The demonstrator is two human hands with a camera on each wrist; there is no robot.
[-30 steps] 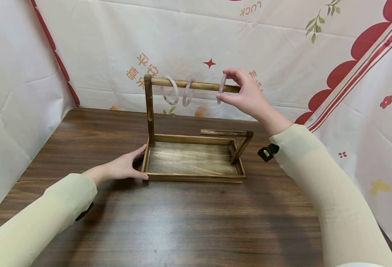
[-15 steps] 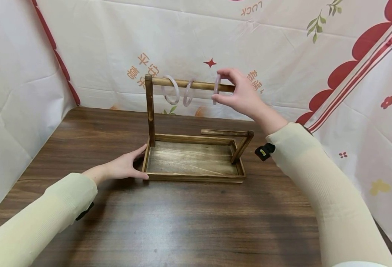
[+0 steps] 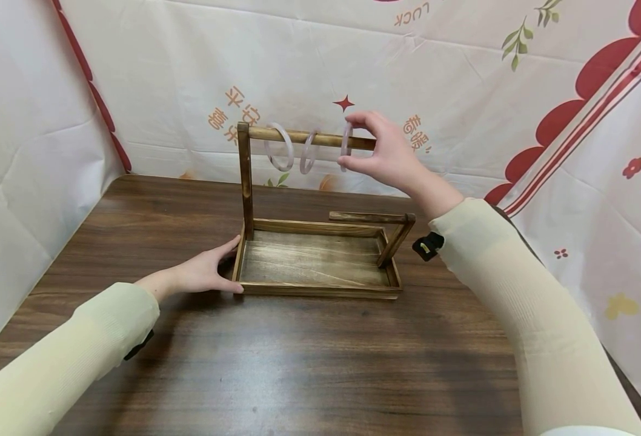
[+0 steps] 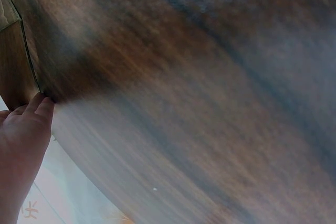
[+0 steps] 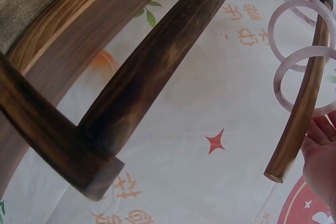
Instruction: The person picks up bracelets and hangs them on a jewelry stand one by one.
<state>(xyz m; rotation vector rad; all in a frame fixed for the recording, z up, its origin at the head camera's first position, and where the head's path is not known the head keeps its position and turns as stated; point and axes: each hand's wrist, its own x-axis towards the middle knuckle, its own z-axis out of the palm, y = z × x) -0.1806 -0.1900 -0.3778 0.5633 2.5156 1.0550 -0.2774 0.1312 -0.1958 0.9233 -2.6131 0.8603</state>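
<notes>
My right hand (image 3: pixel 394 151) pinches a pale lilac bangle (image 3: pixel 345 145) between thumb and fingers. In the right wrist view this bangle (image 5: pixel 279 74) encircles the round upper rail of the wooden stand. Farther left on that rail (image 3: pixel 328 140) hang a whitish bangle (image 3: pixel 290 150) and another lilac bangle (image 3: pixel 303 158). The stand's base is a shallow tray (image 3: pixel 315 257). My left hand (image 3: pixel 203 270) holds the tray's left end, thumb at the front corner and fingers toward the back. The left wrist view shows the fingertips (image 4: pixel 46 103) against its side.
A shorter, lower rail (image 3: pixel 369 217) juts leftward from a post at the tray's right end. The brown wood-grain table (image 3: pixel 309 357) stretches in front. Printed white cloth (image 3: pixel 189 66) stands behind and at both sides.
My right hand has slid left along the upper rail with its bangle, nearer the two hanging ones, and more of the rail's right end shows. The left hand and stand have stayed in place.
</notes>
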